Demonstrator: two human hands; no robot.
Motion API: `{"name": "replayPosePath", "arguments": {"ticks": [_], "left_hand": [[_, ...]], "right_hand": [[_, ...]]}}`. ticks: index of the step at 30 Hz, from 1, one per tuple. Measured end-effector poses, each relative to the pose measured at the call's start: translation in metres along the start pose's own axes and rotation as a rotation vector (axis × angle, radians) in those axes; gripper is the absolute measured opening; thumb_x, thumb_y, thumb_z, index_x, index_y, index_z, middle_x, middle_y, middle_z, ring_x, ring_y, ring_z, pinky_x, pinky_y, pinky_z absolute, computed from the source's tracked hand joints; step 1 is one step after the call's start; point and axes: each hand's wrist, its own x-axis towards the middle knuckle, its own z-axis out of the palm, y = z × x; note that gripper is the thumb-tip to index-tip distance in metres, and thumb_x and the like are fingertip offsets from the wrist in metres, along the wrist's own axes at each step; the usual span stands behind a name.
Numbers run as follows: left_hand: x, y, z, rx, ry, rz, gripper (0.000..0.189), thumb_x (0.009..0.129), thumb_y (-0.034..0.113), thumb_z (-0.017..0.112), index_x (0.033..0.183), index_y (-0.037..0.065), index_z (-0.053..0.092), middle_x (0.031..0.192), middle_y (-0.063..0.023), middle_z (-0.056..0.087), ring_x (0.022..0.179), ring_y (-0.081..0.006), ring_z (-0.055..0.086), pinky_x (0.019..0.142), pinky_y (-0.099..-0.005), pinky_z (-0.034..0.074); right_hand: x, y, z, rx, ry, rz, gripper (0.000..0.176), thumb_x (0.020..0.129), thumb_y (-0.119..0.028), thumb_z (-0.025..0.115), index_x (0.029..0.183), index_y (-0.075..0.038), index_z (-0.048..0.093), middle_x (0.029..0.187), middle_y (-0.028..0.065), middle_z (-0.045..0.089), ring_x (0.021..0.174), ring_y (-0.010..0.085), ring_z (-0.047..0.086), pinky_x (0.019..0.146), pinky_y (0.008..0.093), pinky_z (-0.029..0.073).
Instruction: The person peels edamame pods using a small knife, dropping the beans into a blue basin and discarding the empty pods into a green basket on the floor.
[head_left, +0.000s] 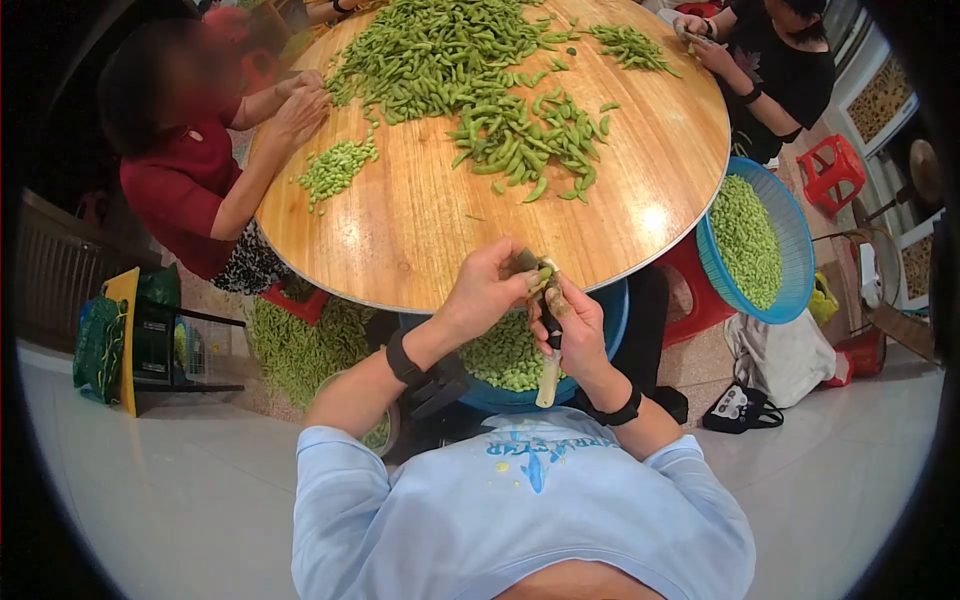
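Observation:
My left hand (487, 292) is closed in a pinch on a green soybean pod (543, 274), above the near edge of the round table. Against the same pod, my right hand (576, 322) is closed around a tool with a black middle and a pale, flat lower end (548, 378). The tool's upper end is hidden by my fingers, so its exact kind cannot be made out. Dark coverings show on some fingertips. Below my hands, a blue basin (615, 318) holds shelled green beans (505, 352).
A large heap of pods (430, 50) and a smaller one (535, 140) lie on the wooden table (400, 235). One person in red (185, 190) sits left, another in black (790, 70) right. A blue basket (800, 255) of beans stands right, near red stools (832, 172).

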Motion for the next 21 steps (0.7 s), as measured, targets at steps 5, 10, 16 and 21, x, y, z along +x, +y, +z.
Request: {"name": "replayPosePath", "arguments": {"ticks": [5,10,16,21], "left_hand": [[-0.001,-0.020,-0.007,-0.088,0.077,0.111,0.013,0.087,-0.001,0.060,0.097,0.001,0.052,0.088,-0.0011,0.058,0.077,-0.0065,0.057,0.065,-0.0215,0.050],[-0.007,-0.029,-0.001,-0.027,0.127,0.212,0.016,0.087,-0.003,0.059,0.098,0.002,0.050,0.089,-0.0018,0.057,0.080,-0.0067,0.056,0.067,-0.0216,0.050],[-0.009,-0.033,0.000,-0.064,0.160,0.265,0.017,0.086,-0.003,0.060,0.099,0.002,0.050,0.090,-0.0024,0.057,0.082,-0.0077,0.056,0.068,-0.0227,0.050],[-0.002,-0.036,-0.013,-0.248,0.094,0.170,0.018,0.084,-0.004,0.062,0.098,0.003,0.051,0.091,-0.0049,0.060,0.077,-0.0098,0.059,0.064,-0.0231,0.050]], "right_hand": [[-0.001,-0.001,0.002,0.095,-0.023,0.077,0.038,0.099,-0.018,0.045,0.135,-0.004,0.042,0.079,0.0066,0.053,0.057,0.0097,0.047,0.042,0.0199,0.039],[-0.003,-0.003,0.003,0.127,-0.051,0.092,0.039,0.100,-0.019,0.044,0.136,-0.005,0.042,0.078,0.0072,0.053,0.054,0.0095,0.045,0.042,0.0194,0.038],[-0.004,-0.004,0.002,0.091,-0.061,0.067,0.039,0.099,-0.017,0.047,0.135,-0.004,0.043,0.080,0.0082,0.054,0.053,0.0089,0.045,0.042,0.0189,0.038],[-0.002,-0.005,0.001,0.036,-0.078,0.015,0.033,0.099,-0.015,0.046,0.129,-0.001,0.048,0.079,0.0075,0.056,0.053,0.0085,0.046,0.041,0.0191,0.037]]}}
